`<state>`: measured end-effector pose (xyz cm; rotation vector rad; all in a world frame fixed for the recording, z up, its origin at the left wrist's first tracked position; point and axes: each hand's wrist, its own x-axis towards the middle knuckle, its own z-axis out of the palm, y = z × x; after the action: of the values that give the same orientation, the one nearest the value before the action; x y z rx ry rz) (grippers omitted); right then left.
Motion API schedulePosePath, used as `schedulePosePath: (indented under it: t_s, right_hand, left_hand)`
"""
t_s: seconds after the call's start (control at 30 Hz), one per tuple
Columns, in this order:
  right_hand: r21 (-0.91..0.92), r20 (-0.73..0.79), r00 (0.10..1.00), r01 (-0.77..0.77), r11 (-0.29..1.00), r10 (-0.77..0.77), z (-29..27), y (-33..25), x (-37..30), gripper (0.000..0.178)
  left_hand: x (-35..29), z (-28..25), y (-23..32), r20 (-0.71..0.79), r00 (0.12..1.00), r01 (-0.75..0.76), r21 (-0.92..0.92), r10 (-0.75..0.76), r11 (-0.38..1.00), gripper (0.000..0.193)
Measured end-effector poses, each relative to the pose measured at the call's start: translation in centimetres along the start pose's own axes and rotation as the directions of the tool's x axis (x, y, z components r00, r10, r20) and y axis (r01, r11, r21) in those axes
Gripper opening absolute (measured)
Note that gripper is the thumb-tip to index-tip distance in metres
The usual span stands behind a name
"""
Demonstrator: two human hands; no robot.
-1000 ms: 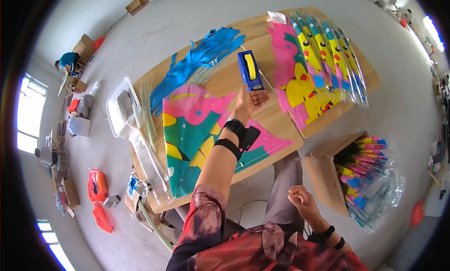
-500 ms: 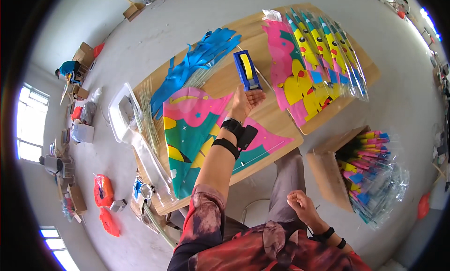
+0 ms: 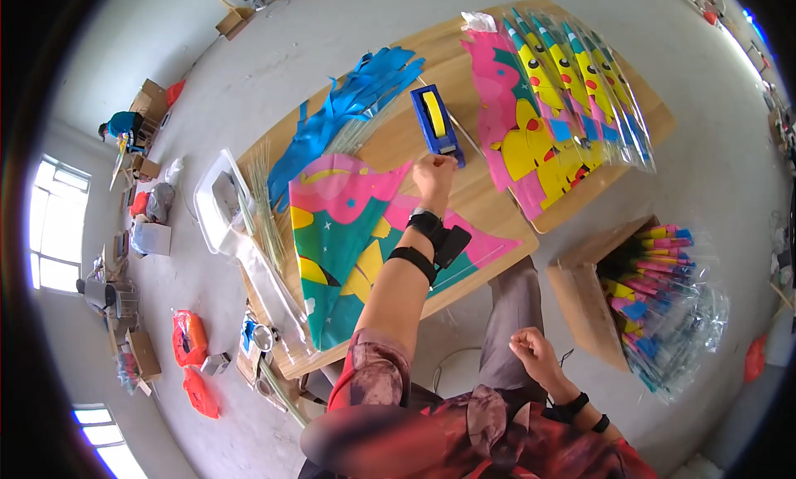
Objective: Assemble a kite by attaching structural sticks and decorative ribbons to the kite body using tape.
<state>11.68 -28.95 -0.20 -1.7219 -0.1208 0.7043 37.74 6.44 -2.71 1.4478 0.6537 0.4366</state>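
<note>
My left hand is at the front end of a blue tape dispenser with a yellow roll of tape. Its fingers are curled together; whatever they pinch is hidden. Below that wrist lies a printed plastic sheet in pink, green and yellow, partly covered by my forearm. Over my lap, away from the table, my right hand is closed, with nothing visible in it. Blue ribbon strips lie beyond the sheet, beside a bundle of thin clear sticks.
Several wrapped, rolled yellow pieces lie on another printed sheet at the table's right. A cardboard box of similar rolled pieces stands on the floor at right. A white plastic tray sits at the table's left edge.
My left hand has gone from fingers stretched out at the dispenser's front to curled together there. The right hand has stayed closed over my lap.
</note>
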Motion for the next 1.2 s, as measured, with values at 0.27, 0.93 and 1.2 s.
schedulePosePath:
  t_s: [0.27, 0.93, 1.2]
  right_hand:
    - [0.067, 0.041, 0.994, -0.108, 0.992, 0.105, -1.7, -2.5, 0.7, 0.017]
    - [-0.267, 0.356, 0.927, 0.221, 0.938, -0.117, -2.1, -8.3, 12.4, 0.018]
    - [-0.375, 0.401, 0.915, 0.213, 0.902, -0.049, -4.2, -10.8, 14.0, 0.01]
  left_hand:
    - [-1.9, -2.7, 2.9, -0.126, 0.985, -0.112, 0.018, 0.113, 0.994, 0.011]
    - [-28.3, -33.7, -0.6, -0.408, 0.909, -0.236, -0.665, -0.08, 0.708, 0.004]
    - [-32.6, -32.5, -1.8, -0.363, 0.893, -0.105, -0.743, -0.265, 0.661, 0.009]
